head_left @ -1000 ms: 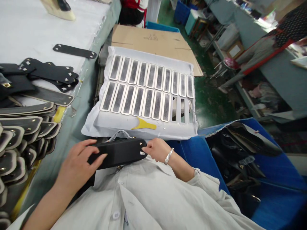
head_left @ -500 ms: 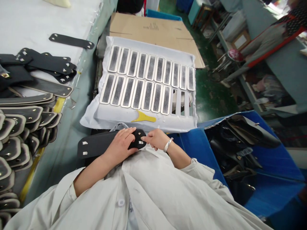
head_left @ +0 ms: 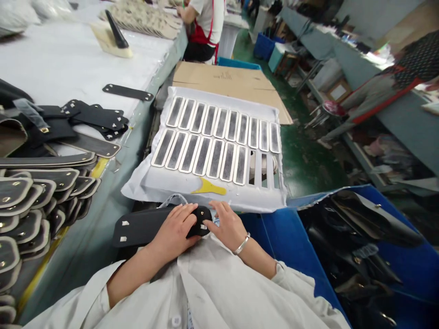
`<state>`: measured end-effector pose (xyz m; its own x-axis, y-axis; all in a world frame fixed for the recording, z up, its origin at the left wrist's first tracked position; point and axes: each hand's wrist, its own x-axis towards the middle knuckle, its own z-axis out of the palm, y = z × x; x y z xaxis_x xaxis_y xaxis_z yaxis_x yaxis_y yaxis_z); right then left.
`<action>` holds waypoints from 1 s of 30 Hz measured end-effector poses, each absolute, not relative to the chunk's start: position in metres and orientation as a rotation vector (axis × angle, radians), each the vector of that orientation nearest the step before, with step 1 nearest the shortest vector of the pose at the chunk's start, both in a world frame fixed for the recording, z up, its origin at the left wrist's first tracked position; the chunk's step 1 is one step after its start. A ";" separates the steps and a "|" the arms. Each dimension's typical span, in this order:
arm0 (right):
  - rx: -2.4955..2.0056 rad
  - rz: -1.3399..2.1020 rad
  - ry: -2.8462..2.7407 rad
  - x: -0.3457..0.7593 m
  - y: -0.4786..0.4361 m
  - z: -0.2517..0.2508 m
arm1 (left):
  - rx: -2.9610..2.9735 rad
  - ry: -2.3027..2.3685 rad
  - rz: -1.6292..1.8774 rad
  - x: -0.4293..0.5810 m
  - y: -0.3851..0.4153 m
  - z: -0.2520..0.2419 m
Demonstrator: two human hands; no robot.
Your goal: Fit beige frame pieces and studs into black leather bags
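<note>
We've got brown cardboard (head_left: 233, 74) ahead, teal bin (head_left: 245, 65) just behind, mostly hidden. Person in white top, red straps (head_left: 211, 27) farther back. Right: green floor (head_left: 297, 164), pink-seat stool (head_left: 333, 108), person in dotted top (head_left: 413, 59) beside grey-blue bench (head_left: 408, 121).

Loose pale-grey shirt (head_left: 219, 285) with wide sleeves (head_left: 297, 281) ending on the forearms; one round white button (head_left: 176, 321) shows. A silver bracelet (head_left: 242, 244) (a shiny band) circles the wrist of the right hand (head_left: 229, 227).
</note>
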<state>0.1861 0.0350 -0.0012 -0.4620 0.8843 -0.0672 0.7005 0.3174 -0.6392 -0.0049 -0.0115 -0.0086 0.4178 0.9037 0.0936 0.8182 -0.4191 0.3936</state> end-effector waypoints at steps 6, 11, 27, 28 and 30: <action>-1.100 1.034 -2.367 0.190 0.043 -0.015 | 2.350 1.598 0.355 -0.027 -0.016 -0.009; -1.153 1.067 -2.385 0.189 0.047 -0.013 | 2.315 1.551 0.330 -0.051 -0.016 -0.005; -0.769 0.739 -2.946 0.141 0.057 -0.001 | 2.362 1.489 0.223 -0.072 -0.017 0.000; -0.766 0.718 -2.947 0.141 0.057 -0.002 | 2.362 1.499 0.204 -0.078 -0.019 0.001; -0.764 0.693 -2.942 0.140 0.056 -0.003 | 2.342 1.525 0.206 -0.090 -0.022 0.000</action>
